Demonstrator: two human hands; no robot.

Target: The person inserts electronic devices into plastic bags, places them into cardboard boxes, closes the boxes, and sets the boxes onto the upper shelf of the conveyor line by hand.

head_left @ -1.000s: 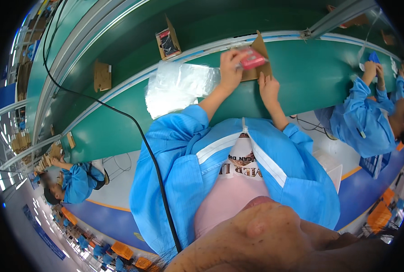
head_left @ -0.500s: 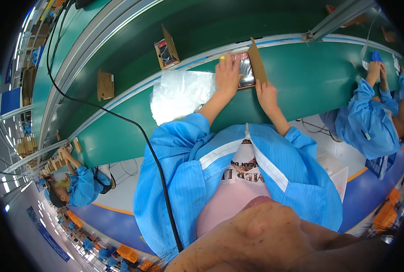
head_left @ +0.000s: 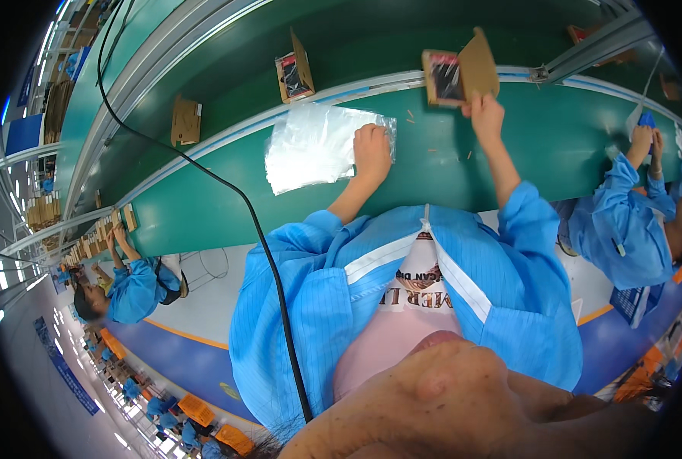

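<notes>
An open brown cardboard box (head_left: 479, 69) with its flap raised stands across the metal rail at the far side of the green bench. Inside lies a dark, plastic-wrapped item (head_left: 447, 77) with some red beside it. My right hand (head_left: 486, 118) is closed on the lower edge of the box's flap. To the left, a spread of clear plastic bags (head_left: 306, 145) lies on the bench. My left hand (head_left: 372, 155) is on their right end, fingers curled and pressed onto the plastic; the fingertips are partly hidden.
On the green surface beyond the rail (head_left: 356, 93) stand another open box (head_left: 304, 65) and a brown carton (head_left: 186, 121). Small brown scraps dot the bench (head_left: 425, 164). A black cable (head_left: 238, 191) hangs across the view. Co-workers in blue sit at left (head_left: 136, 294) and right (head_left: 616, 222).
My right hand has moved the open box away from me, from the bench onto the rail. My left hand has left the box and moved onto the plastic bags.
</notes>
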